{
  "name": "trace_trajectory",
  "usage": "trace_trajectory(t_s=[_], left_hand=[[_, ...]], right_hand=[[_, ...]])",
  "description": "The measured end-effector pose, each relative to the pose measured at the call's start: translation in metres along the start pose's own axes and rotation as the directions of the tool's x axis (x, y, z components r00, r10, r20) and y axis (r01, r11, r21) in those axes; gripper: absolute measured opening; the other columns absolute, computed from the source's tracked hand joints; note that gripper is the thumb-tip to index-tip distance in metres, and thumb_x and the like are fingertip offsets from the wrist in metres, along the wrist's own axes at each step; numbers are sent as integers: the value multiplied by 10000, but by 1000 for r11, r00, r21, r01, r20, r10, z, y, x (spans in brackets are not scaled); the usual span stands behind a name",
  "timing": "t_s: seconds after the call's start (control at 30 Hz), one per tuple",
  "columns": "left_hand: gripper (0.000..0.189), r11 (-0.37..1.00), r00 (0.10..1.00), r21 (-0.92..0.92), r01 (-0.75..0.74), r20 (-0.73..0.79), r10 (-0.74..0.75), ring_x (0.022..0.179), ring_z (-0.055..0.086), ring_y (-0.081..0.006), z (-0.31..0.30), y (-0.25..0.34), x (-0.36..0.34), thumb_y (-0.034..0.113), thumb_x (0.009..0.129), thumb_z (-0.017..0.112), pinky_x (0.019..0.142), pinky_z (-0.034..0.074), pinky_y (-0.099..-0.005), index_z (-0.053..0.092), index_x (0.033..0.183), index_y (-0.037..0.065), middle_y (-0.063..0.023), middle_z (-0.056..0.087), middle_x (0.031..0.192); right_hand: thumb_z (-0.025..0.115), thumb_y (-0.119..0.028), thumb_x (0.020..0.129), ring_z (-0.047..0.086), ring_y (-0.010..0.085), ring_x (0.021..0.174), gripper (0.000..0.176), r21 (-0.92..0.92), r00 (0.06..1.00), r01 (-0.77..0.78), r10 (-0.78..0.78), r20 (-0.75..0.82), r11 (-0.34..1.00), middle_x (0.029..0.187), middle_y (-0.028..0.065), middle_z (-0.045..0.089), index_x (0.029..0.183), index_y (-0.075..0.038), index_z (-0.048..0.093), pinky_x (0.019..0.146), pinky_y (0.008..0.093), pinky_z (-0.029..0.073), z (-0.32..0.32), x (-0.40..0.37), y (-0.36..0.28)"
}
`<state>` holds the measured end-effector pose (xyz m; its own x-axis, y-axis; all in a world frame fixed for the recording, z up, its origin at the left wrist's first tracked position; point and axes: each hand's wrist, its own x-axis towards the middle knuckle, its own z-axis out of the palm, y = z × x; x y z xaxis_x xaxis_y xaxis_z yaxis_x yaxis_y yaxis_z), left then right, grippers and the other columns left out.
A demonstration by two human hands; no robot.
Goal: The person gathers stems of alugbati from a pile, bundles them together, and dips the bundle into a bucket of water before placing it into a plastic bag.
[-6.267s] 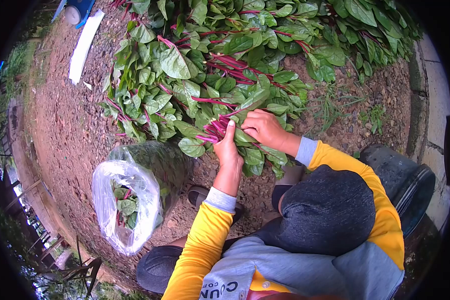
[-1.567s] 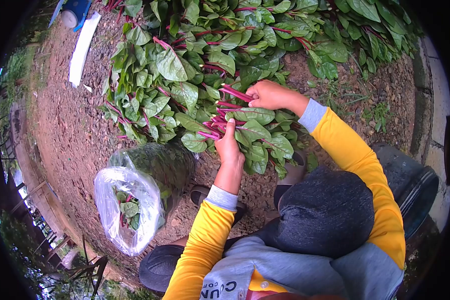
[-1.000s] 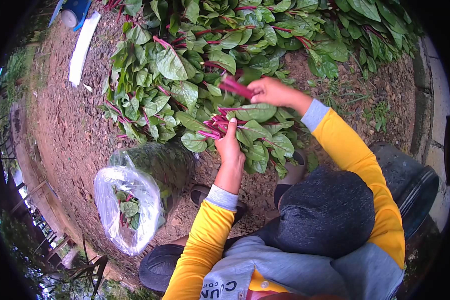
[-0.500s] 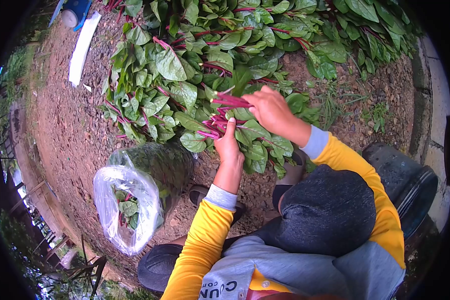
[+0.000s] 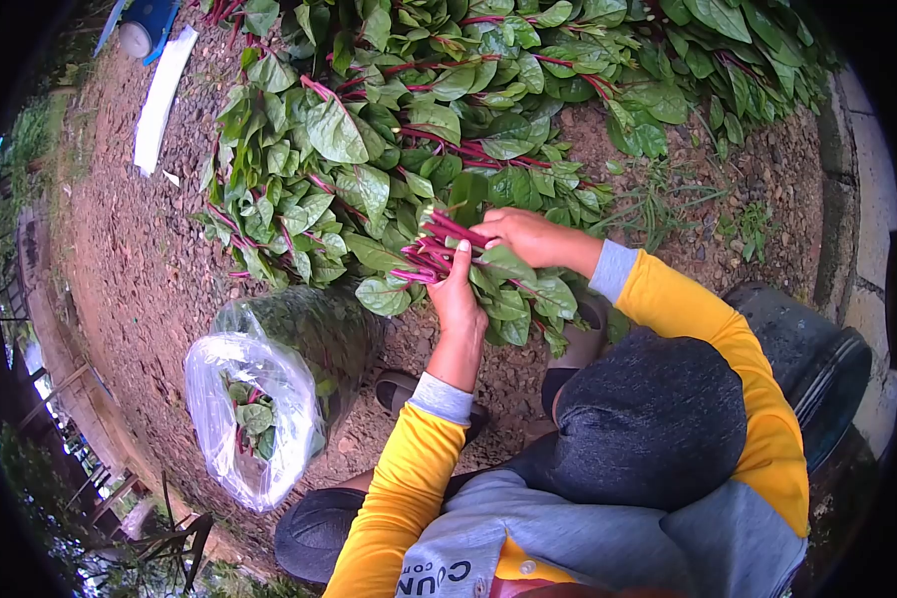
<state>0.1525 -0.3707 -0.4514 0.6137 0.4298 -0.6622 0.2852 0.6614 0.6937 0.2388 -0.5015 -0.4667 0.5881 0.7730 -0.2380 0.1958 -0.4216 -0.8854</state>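
My left hand [image 5: 456, 301] is closed around a bunch of red-stemmed leafy greens [image 5: 503, 289], thumb lying over the stems. The cut stem ends point up and left, and the leaves hang to the right. Against the top of this bunch, my right hand [image 5: 528, 236] is closed on several more red stems [image 5: 450, 227]; its fingertips are partly hidden behind stems and leaves. Just beyond both hands spreads a large pile of the same greens [image 5: 369, 189] on the ground.
A clear plastic bag [image 5: 254, 419] with greens inside lies at the lower left. A dark bucket [image 5: 782, 329] lies tilted at the right. White strip [image 5: 164, 100] and blue object [image 5: 151, 25] rest at the upper left. Weeds [image 5: 658, 204] grow in the gravelly soil.
My right hand has moved down and slightly left, bringing its stems against the bunch in my left hand. The left hand has hardly moved.
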Motion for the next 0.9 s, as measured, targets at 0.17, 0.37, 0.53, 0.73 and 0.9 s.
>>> trace_trajectory(t_s=[0.17,0.37,0.53,0.73,0.9], left_hand=[[397,1000,997,4,7,-74,-6,914,573,-169,-2,-2,8,56,808,701,797,481,-320,525,1163,40,-62,591,1077],[303,998,992,54,33,-125,-26,824,591,-161,-4,-3,16,51,804,690,750,488,-309,563,1075,2,-58,613,979],[302,996,986,62,61,-159,-51,800,596,-159,-12,-5,22,71,799,689,721,496,-309,558,1061,-6,-62,607,956],[304,996,989,55,70,-133,-62,795,600,-160,-9,0,21,77,805,681,714,499,-299,552,1067,-7,-69,604,952],[284,994,984,36,107,-148,-100,792,607,-166,-15,-4,31,81,807,680,717,505,-311,571,1055,-4,-73,614,965]], right_hand=[[579,-113,840,524,311,864,361,-144,998,51,-55,-23,988,865,112,530,1202,-113,566,769,438,419,5,-5,-21],[584,-145,838,517,289,850,316,-272,994,48,-73,-84,961,851,97,531,1149,-90,590,724,416,414,19,-4,-18],[584,-147,836,512,280,862,317,-215,998,41,-50,-38,976,859,92,532,1145,-79,594,738,414,405,19,0,-18],[622,-185,804,515,281,906,352,-355,994,9,-45,-95,935,915,94,561,1125,-43,600,759,420,401,3,0,-36],[648,-183,776,499,292,1047,470,-139,974,-45,13,-228,989,1103,135,564,1183,33,554,938,421,373,-3,-16,-71]])
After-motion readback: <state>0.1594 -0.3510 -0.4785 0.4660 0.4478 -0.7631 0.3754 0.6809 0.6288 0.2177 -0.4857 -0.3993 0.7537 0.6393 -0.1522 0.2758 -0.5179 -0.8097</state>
